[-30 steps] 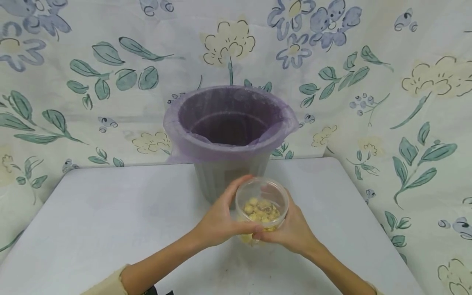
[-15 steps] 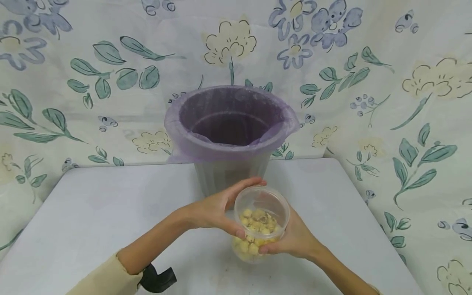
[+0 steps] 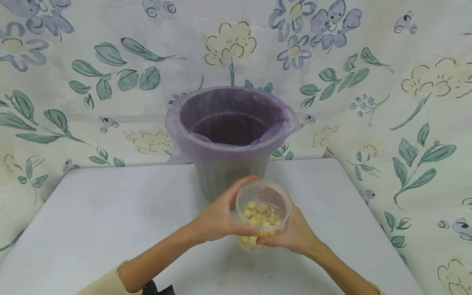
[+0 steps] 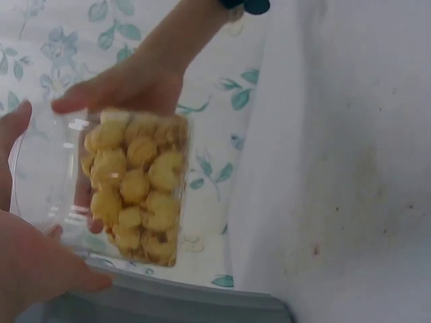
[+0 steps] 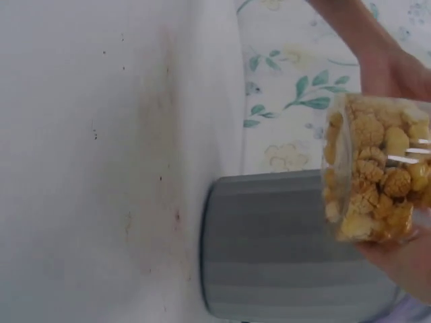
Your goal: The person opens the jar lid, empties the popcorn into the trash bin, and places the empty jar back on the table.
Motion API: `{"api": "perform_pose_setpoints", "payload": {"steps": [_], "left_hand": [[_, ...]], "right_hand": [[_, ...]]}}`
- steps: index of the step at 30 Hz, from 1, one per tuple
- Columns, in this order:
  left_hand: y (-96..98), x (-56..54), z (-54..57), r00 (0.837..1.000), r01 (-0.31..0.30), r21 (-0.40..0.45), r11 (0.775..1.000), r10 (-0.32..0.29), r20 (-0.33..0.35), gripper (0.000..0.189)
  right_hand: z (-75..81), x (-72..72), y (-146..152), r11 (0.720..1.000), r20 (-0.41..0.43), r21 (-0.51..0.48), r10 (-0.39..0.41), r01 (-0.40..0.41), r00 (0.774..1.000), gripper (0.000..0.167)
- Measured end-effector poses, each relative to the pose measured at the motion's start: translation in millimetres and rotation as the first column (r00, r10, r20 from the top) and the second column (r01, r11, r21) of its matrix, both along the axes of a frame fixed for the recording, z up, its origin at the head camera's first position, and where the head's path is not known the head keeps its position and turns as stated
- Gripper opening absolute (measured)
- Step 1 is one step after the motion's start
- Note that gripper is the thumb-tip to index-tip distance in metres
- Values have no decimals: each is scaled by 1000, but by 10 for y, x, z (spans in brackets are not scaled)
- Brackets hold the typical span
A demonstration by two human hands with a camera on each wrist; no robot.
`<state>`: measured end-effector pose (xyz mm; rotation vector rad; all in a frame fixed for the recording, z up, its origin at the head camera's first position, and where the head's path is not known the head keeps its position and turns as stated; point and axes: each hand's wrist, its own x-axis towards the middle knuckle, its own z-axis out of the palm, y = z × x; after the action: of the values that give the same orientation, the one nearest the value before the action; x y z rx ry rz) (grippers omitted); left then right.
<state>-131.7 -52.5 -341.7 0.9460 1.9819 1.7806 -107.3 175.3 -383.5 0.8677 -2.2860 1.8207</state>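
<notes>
A clear plastic jar [image 3: 262,207], roughly half full of small round yellow cookies [image 3: 259,214], is held above the table and in front of the bin. Its rim faces up toward the head camera. My left hand [image 3: 217,219] grips the jar from the left, thumb across the near side and fingers around the far side. From the right, my right hand [image 3: 298,231] holds it too, its thumb near the left thumb. In the right wrist view the cookies [image 5: 384,168] look cracked on top, and the jar's base stays apart from the tabletop. Parts of the fingers are hidden behind the jar.
Behind the jar stands a grey ribbed bin [image 3: 212,176] with a purple liner bag [image 3: 177,135] folded over its rim. Dark specks and faint stains [image 4: 337,208] mark the white table [image 3: 121,205]. A floral cloth [image 3: 121,82] hangs behind and beside it.
Half a second ago the jar was slightly lower and nearer, with my left fingers spread wider. Since then it has risen back and my left thumb has closed in across its front.
</notes>
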Motion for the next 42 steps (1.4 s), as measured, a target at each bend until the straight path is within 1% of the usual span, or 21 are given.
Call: {"api": "perform_pose_setpoints", "payload": {"steps": [2,4,6,8,10,12,13,14,16,19,20,22,24,26,28,31,33,36,38,40,42], "left_hand": [[50,61,-13,996,-89,-4,996,89,-7,106],[86,104,-22,990,-144,-5,990,144,-3,108],[106,125,-27,986,-164,-14,986,164,12,112],[99,119,-27,988,-152,-27,988,152,17,116],[64,88,-11,995,-97,-20,995,97,31,118],[8,28,15,999,-14,-16,1000,15,44,120],[-24,-13,26,998,36,-9,999,-35,53,119],[-55,-59,37,994,94,4,996,-94,64,118],[-106,-152,53,978,197,5,980,-197,75,117],[-150,-257,61,944,318,1,948,-316,97,117],[-156,-277,61,934,343,-2,939,-341,102,116],[-158,-292,63,924,368,-1,930,-365,111,114],[-155,-286,62,923,370,5,929,-369,111,111],[-144,-267,54,934,345,12,939,-344,92,107],[-127,-236,40,953,298,13,955,-298,57,105],[-85,-154,21,985,172,-17,985,-173,-16,102],[-47,-84,4,997,65,-39,997,-67,-49,102],[17,24,-15,996,-70,-45,997,67,-53,102],[51,80,-20,991,-132,-40,990,131,-37,104],[64,114,-14,988,-154,-43,987,153,-16,107],[53,114,4,990,-141,-55,988,142,7,111]], "right_hand": [[2,-3,-10,999,-12,9,-50,50,999,101],[2,-5,-20,995,-24,23,-92,92,995,98],[-1,-3,-26,993,-24,27,-114,115,993,97],[-7,5,-26,992,-11,32,-122,122,993,97],[-12,15,-19,994,4,29,-110,109,994,99],[-13,24,-6,997,15,19,-79,78,997,101],[-11,30,0,998,22,13,-60,60,998,102],[-6,36,5,999,33,3,-38,37,999,103],[2,46,16,1000,49,-18,13,-13,999,105],[11,54,24,996,74,-43,85,-82,994,106],[14,54,24,994,74,-47,106,-103,992,107],[17,51,23,989,66,-51,139,-135,988,107],[23,50,21,988,59,-47,150,-148,987,108],[30,50,17,989,47,-41,146,-144,988,108],[32,47,17,993,33,-27,115,-114,993,108],[33,40,18,999,2,4,42,-42,999,107],[30,36,15,1000,-15,18,-7,7,1000,105],[25,32,7,998,-20,29,-58,59,998,102],[21,30,1,997,-16,26,-77,77,997,101],[19,28,-5,996,-7,24,-88,88,996,99],[14,26,-6,996,-2,15,-86,86,996,99]]}}
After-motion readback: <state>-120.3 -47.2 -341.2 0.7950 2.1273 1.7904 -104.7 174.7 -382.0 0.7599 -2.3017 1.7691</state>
